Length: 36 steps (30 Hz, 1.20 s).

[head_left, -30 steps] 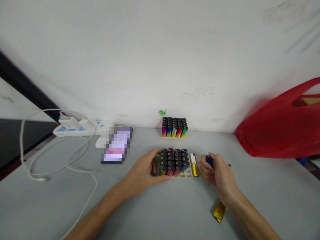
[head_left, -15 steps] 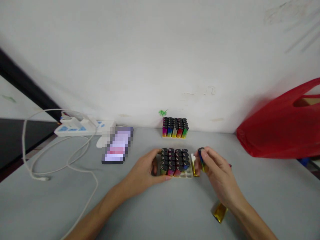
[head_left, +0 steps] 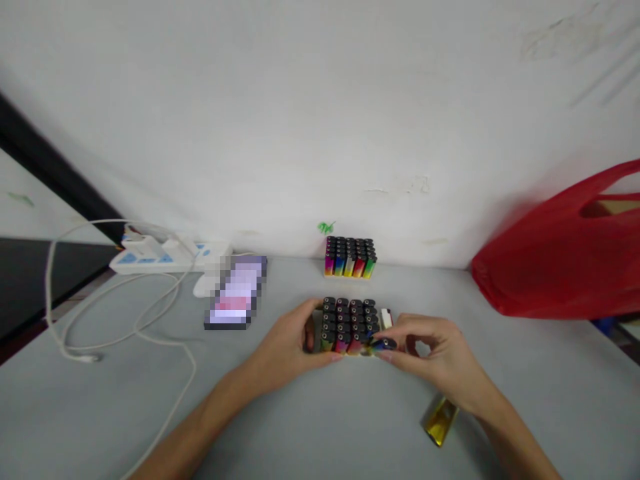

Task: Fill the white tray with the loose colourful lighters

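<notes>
My left hand is closed around the left side of a pale tray packed with upright, black-topped lighters in several rows. Between the thumb and fingertips of my right hand is a blue-and-green lighter, tilted over the tray's front right corner. Whether its base sits in a slot is hidden by the fingers. Just right of the tray stands a white piece, partly covered by my right hand. A shiny gold piece lies below my right wrist.
Against the wall, a second block of colourful lighters stands behind the tray. To the left are a phone, a power strip and a looping white cable. A red bag sits at right.
My right hand has moved left with the lighter, from beside the tray to its front right corner, and the lighter is now tilted. My left hand has stayed on the tray.
</notes>
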Each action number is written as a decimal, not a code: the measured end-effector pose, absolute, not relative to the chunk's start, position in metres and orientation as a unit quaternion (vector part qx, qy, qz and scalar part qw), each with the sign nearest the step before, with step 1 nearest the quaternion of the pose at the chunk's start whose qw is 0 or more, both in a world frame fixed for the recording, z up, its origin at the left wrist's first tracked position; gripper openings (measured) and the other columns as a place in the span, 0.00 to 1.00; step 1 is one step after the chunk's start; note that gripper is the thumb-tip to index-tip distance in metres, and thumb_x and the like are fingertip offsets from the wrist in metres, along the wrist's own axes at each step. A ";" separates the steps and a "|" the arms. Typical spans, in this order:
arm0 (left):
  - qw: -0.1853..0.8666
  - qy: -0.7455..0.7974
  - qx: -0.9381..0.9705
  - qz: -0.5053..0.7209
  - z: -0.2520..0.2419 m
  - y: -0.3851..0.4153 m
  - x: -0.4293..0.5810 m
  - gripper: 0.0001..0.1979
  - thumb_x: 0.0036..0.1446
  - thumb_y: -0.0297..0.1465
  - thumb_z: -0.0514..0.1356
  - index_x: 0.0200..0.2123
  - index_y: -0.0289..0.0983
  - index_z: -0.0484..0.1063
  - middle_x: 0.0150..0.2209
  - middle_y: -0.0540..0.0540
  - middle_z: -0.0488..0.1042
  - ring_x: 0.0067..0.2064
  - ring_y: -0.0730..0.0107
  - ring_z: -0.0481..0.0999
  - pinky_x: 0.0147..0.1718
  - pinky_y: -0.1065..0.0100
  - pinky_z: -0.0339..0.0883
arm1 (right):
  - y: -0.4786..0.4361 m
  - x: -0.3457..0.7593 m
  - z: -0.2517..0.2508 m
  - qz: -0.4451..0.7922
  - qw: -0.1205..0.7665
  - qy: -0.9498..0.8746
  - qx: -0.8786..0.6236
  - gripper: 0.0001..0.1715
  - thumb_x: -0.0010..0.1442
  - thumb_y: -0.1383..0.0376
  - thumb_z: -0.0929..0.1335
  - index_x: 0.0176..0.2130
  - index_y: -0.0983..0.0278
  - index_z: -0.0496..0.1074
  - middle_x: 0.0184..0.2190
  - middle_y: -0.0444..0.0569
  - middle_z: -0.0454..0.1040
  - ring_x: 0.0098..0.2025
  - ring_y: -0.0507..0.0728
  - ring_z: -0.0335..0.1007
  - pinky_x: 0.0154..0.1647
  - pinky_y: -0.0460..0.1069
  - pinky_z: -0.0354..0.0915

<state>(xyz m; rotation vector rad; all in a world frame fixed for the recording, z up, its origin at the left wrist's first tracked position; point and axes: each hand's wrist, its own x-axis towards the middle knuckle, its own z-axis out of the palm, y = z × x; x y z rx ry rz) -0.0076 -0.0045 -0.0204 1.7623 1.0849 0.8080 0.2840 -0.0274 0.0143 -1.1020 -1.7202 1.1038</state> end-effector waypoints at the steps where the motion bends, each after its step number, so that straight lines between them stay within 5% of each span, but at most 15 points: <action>1: 0.446 0.436 0.709 0.329 -0.020 -0.005 -0.007 0.36 0.54 0.40 0.79 0.63 0.41 0.74 0.53 0.40 0.84 0.51 0.49 0.83 0.49 0.56 0.79 | -0.027 0.284 0.014 0.432 0.395 -0.684 -0.435 0.08 0.61 0.60 0.82 0.42 0.57 0.91 0.27 0.47 0.78 0.28 0.54 0.67 0.27 0.49 0.62; 20: 0.454 0.447 0.702 0.318 -0.018 -0.006 -0.007 0.40 0.55 0.42 0.79 0.66 0.40 0.69 0.46 0.42 0.84 0.43 0.54 0.83 0.41 0.60 0.79 | -0.033 0.280 0.018 0.415 0.356 -0.712 -0.441 0.11 0.69 0.53 0.78 0.48 0.53 0.90 0.38 0.49 0.85 0.36 0.59 0.74 0.41 0.56 0.70; 31: 0.468 0.444 0.691 0.325 -0.021 -0.006 -0.007 0.41 0.55 0.40 0.79 0.67 0.41 0.68 0.51 0.39 0.84 0.49 0.49 0.85 0.48 0.56 0.80 | -0.035 0.279 0.019 0.412 0.404 -0.684 -0.447 0.14 0.68 0.53 0.78 0.49 0.56 0.88 0.33 0.48 0.79 0.33 0.58 0.72 0.34 0.53 0.68; 36: 0.467 0.453 0.689 0.319 -0.021 -0.006 -0.007 0.41 0.54 0.39 0.79 0.67 0.42 0.69 0.48 0.41 0.84 0.48 0.49 0.85 0.47 0.55 0.80 | -0.026 0.289 0.008 0.306 0.447 -0.607 -0.581 0.17 0.71 0.49 0.73 0.48 0.58 0.83 0.32 0.47 0.78 0.32 0.59 0.69 0.33 0.53 0.62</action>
